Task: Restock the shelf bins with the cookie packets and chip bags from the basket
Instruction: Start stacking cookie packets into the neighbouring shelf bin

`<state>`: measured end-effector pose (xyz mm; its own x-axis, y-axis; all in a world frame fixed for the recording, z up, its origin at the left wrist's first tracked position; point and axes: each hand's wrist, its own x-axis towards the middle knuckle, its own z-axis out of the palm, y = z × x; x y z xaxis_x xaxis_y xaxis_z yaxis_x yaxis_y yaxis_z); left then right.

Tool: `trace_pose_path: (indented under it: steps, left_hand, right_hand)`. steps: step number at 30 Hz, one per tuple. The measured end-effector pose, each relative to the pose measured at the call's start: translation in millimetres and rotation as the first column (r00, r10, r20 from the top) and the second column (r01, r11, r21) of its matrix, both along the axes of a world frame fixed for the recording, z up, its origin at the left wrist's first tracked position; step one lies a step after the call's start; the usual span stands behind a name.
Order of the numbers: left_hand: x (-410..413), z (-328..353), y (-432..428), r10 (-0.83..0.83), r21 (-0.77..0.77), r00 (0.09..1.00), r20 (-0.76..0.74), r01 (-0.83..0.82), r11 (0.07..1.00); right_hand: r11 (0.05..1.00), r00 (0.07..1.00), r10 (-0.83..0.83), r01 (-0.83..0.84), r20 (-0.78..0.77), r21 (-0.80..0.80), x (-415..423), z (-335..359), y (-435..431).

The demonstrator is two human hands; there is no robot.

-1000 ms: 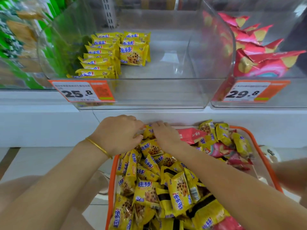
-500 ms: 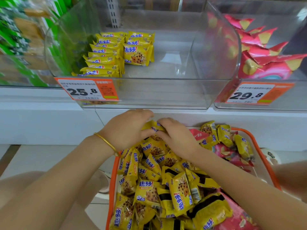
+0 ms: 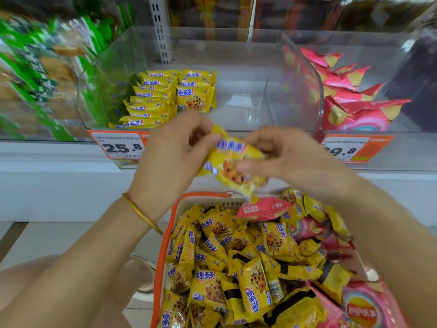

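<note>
Above the basket (image 3: 165, 245) of cookie packets (image 3: 255, 287), left hand (image 3: 175, 147) and right hand (image 3: 283, 155) grip one packet (image 3: 233, 166).

Motion blurs the left hand (image 3: 175, 150), the right hand (image 3: 290, 157) and the cookie packet (image 3: 230, 162) between them. Behind the right hand, the price tag (image 3: 361, 147) loses its first digit.

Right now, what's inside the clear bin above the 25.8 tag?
The bin holds yellow cookie packets, stacked left. The left hand, right hand and held packet cover its front middle.
</note>
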<state>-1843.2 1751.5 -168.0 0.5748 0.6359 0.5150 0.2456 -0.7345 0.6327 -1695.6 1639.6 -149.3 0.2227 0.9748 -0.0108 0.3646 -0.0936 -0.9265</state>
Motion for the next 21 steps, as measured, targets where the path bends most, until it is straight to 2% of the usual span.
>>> trace_pose_path:
  steps: [2,3,5,7,8,10,13,16,18,21]
  left_hand:
    - [-0.5,15.2,10.4,0.088,0.182,0.991,0.105,-0.106,0.978]
    - [-0.4,19.1,18.8,0.135,0.266,0.985,0.11,-0.16,0.951]
    - [-0.2,16.1,37.1,0.225,0.407,0.974,0.007,-0.208,0.89]
    - [-0.4,3.2,47.6,0.298,0.474,0.946,-0.128,-0.206,0.856]
    - [-0.4,-4.3,49.0,0.316,0.499,0.934,-0.166,-0.197,0.844]
    - [-0.6,-14.0,47.8,0.325,0.542,0.926,-0.191,-0.176,0.821]
    - [0.3,-16.3,46.3,0.32,0.577,0.932,-0.169,-0.169,0.799]
    - [1.9,-15.7,47.2,0.286,0.57,0.951,-0.121,-0.17,0.804]
    - [1.8,-16.8,47.8,0.273,0.566,0.958,-0.09,-0.176,0.805]
    - [1.9,-17.9,48.9,0.278,0.58,0.957,-0.078,-0.184,0.794]
  right_hand:
    - [0.995,0.996,-0.055,0.049,0.066,0.092,5.8,29.4,14.7]
    - [0.987,0.988,-0.102,0.086,0.112,0.139,10.0,39.3,27.4]
    - [0.966,0.943,-0.214,0.165,0.256,0.2,19.0,47.4,63.4]
    - [0.965,0.791,-0.263,0.2,0.553,0.172,31.0,39.6,109.5]
    - [0.973,0.697,-0.225,0.19,0.681,0.127,34.4,32.3,131.1]
    - [0.989,0.568,-0.117,0.142,0.814,0.043,38.2,14.2,167.6]
    - [0.995,0.44,-0.037,0.098,0.897,-0.007,36.4,-7.8,195.9]
    - [0.999,0.32,-0.025,0.05,0.947,0.01,36.5,-14.2,208.0]
    - [1.0,0.297,-0.03,0.013,0.954,0.027,37.2,-13.6,213.9]
    - [1.0,0.331,-0.016,-0.003,0.944,0.017,37.0,-15.3,219.1]
